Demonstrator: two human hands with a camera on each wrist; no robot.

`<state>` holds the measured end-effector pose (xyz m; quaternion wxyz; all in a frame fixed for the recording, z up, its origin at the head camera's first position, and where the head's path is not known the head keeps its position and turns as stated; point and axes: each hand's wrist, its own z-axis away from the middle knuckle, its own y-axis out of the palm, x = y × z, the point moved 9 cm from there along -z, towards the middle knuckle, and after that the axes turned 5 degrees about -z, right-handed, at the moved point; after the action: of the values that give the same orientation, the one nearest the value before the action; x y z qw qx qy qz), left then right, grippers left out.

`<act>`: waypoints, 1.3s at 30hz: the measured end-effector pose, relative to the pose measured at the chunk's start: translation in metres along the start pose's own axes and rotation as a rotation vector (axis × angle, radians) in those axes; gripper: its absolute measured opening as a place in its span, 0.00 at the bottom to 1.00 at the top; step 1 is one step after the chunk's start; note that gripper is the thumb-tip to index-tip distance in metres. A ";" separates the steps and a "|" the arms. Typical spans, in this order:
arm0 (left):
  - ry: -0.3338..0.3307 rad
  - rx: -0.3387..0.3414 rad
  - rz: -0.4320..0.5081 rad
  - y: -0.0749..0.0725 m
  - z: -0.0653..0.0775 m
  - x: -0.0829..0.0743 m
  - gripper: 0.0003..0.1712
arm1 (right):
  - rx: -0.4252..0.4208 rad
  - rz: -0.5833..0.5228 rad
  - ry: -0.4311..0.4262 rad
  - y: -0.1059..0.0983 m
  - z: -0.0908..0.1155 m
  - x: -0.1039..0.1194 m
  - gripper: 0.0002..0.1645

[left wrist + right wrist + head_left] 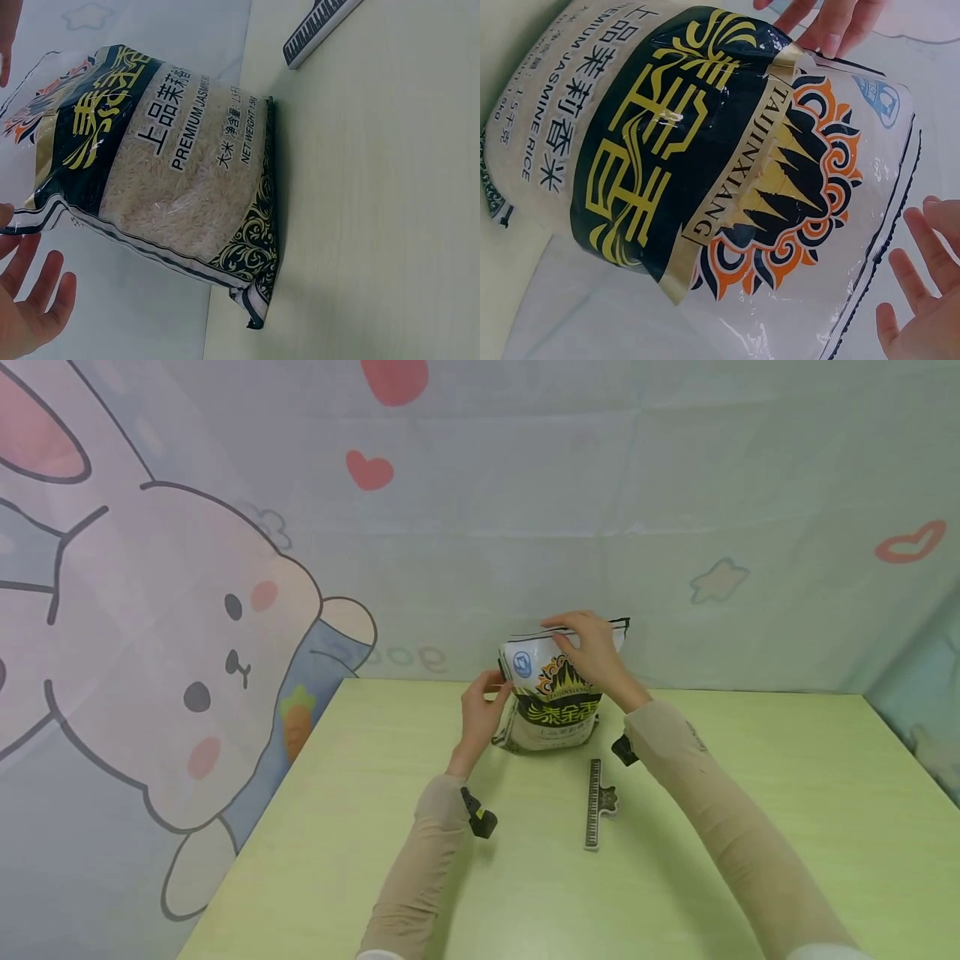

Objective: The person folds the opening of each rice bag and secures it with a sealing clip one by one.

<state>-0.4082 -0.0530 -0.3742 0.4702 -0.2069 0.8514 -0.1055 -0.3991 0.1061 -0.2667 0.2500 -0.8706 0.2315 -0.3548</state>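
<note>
A bag of jasmine rice (558, 714) stands upright on the table, its rice-filled clear part at the bottom and its white upper part slack. My left hand (480, 714) pinches the bag's left side edge between thumb and fingers; in the left wrist view its other fingers (45, 292) are spread behind that edge. At the bag's top edge, my right hand (596, 652) has its thumb and fingers apart. In the right wrist view, these fingers (911, 277) are just off the top seam, gripping nothing. A long clip (592, 806) with a piano-key pattern lies in front of the bag.
The pale green table (750, 793) reaches back to a hanging cloth (487, 552) printed with a rabbit and hearts, close behind the bag. Small black cameras (480, 818) are strapped at both wrists.
</note>
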 end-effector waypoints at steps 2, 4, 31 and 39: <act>-0.007 -0.017 0.014 -0.001 -0.001 0.000 0.11 | 0.004 0.013 -0.002 0.002 -0.002 0.001 0.13; -0.013 -0.029 0.031 -0.001 -0.001 0.001 0.11 | 0.013 0.025 0.003 0.004 -0.004 0.002 0.12; -0.052 -0.095 0.089 -0.001 -0.003 0.008 0.10 | 0.157 0.081 0.060 0.024 -0.014 -0.006 0.12; -0.052 -0.119 0.061 -0.001 -0.005 0.009 0.08 | 0.168 0.097 0.070 0.026 -0.012 -0.010 0.12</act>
<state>-0.4163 -0.0578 -0.3784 0.4819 -0.2110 0.8497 -0.0347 -0.4205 0.0889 -0.2798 0.3309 -0.8213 0.2515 -0.3908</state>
